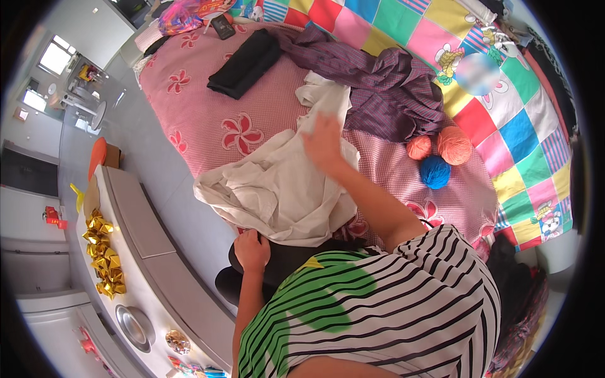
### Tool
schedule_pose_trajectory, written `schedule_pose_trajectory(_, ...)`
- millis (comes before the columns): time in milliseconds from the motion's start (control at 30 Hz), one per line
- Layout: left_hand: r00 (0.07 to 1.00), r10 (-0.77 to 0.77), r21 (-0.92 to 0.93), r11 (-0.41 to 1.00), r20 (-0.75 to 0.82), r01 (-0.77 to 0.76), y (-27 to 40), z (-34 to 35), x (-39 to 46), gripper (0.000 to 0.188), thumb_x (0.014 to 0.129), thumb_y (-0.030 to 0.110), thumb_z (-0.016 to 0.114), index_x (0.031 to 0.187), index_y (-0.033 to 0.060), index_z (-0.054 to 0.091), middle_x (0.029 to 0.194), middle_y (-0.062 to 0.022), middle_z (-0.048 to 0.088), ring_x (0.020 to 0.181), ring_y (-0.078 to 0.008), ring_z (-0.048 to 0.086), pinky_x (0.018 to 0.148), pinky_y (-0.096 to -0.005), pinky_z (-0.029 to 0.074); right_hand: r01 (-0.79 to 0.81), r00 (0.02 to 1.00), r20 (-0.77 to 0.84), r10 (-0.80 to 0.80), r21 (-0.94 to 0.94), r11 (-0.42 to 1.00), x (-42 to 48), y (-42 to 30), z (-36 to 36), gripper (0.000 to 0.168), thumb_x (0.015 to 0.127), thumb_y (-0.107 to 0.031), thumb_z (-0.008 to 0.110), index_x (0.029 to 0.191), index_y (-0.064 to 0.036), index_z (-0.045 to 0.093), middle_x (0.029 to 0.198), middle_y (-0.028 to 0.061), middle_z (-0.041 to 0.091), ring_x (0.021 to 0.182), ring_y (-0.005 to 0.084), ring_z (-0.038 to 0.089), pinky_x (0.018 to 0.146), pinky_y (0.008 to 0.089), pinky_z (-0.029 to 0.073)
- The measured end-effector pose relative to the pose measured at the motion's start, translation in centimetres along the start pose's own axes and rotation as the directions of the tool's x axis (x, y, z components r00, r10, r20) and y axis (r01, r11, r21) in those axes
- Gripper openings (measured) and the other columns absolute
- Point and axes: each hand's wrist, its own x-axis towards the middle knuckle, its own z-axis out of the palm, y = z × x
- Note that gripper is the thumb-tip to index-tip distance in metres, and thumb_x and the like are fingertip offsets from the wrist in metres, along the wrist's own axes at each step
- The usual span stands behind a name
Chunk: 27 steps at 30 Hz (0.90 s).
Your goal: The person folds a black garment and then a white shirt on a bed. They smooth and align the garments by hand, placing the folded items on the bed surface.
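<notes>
A crumpled off-white cloth garment (264,184) lies spread across the near part of the bed, in front of my body. Its narrower part, which looks like a sleeve (326,97), reaches toward a dark checked garment. Over that narrower part is my right hand (325,144), blurred, with its thumb held away from the fingers and nothing visibly gripped. My left hand (253,250) is by my black-clad knee at the garment's lower edge. Its fingertips curl down there, and whether they pinch the cloth is hidden.
Around the garment on the pink bedspread (170,113) are a folded black cloth (246,64), a purple checked garment (392,90), two orange yarn balls (454,145) and a blue one (435,172). At left stands a counter (142,236) with gold bows (101,255) and a metal bowl (134,327).
</notes>
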Motion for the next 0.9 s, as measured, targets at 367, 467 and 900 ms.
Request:
schedule_pose_trajectory(367, 0.999, -0.031, 0.015, 0.999, 0.018, 0.031, 0.4, -0.2, 0.3, 0.013, 0.073, 0.015, 0.057, 0.068, 0.0049, 0.051, 0.072, -0.0115, 0.058, 0.076, -0.0316, 0.056, 0.076, -0.0433, 0.043, -0.029, 0.848, 0.457, -0.268, 0.546, 0.837, -4.3, -0.8, 3.2, 0.016, 0.072, -0.006, 0.049, 0.086, 0.000, 0.054, 0.078, 0.0179, 0.059, 0.070, 0.0292, 0.059, 0.063, 0.0412, 0.045)
schedule_pose_trajectory(467, 1.000, -0.017, 0.029, 0.999, 0.008, 0.017, 0.2, 0.0, 0.2, 0.012, 0.073, 0.015, 0.057, 0.068, 0.0048, 0.051, 0.072, -0.0116, 0.057, 0.076, -0.0315, 0.056, 0.076, -0.0433, 0.042, 0.146, 0.663, 0.581, -0.471, 0.517, 0.843, -11.2, -3.3, 3.9, 0.016, 0.079, -0.012, 0.048, 0.086, 0.000, 0.055, 0.084, 0.0226, 0.059, 0.081, 0.0388, 0.059, 0.067, 0.0454, 0.047)
schedule_pose_trajectory(900, 0.993, -0.117, 0.010, 0.993, 0.013, 0.116, 0.9, -0.7, 0.5, 0.012, 0.073, 0.015, 0.059, 0.075, 0.0036, 0.055, 0.073, -0.0114, 0.058, 0.075, -0.0311, 0.056, 0.076, -0.0418, 0.043, -0.064, 0.610, 0.632, -0.479, 0.641, 0.765, -9.5, -2.9, 2.0, 0.034, 0.079, -0.004, 0.052, 0.112, -0.003, 0.060, 0.105, 0.0141, 0.063, 0.090, 0.0233, 0.062, 0.078, 0.0342, 0.049)
